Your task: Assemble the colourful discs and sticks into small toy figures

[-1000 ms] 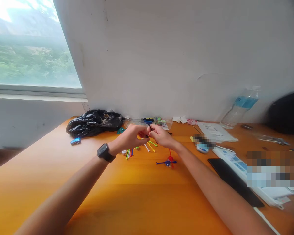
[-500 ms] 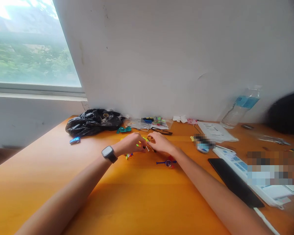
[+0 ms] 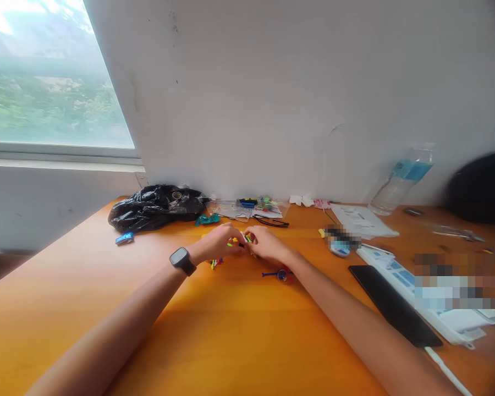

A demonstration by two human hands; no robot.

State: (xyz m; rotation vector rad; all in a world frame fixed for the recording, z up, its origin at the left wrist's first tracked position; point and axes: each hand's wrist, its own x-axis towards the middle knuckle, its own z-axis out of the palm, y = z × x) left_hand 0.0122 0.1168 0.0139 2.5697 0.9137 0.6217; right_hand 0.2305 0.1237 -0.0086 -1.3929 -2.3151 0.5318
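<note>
Over the wooden table my left hand (image 3: 219,242) and my right hand (image 3: 269,245) meet at the fingertips. Both are closed in a pinch on small plastic pieces. A slim white piece (image 3: 243,236) shows between them, with bright green and black bits around it; their exact kind is too small to make out. Small coloured plastic pieces (image 3: 215,263) lie beneath my left hand, partly hidden by it. A blue and red plastic piece with a clear round part (image 3: 282,275) lies near my right wrist.
Along the wall lie a black plastic bag (image 3: 157,208), a green wrapper (image 3: 207,219), clear bags of small parts (image 3: 268,209) and glasses (image 3: 271,222). A blue packet (image 3: 124,238) sits at left. To the right are a phone-like black slab (image 3: 391,305), a white power strip (image 3: 379,261) and a bottle (image 3: 402,179).
My right hand has moved slightly left, closing the gap to my left hand. The white piece now stands more upright between the fingertips. The view has shifted a little.
</note>
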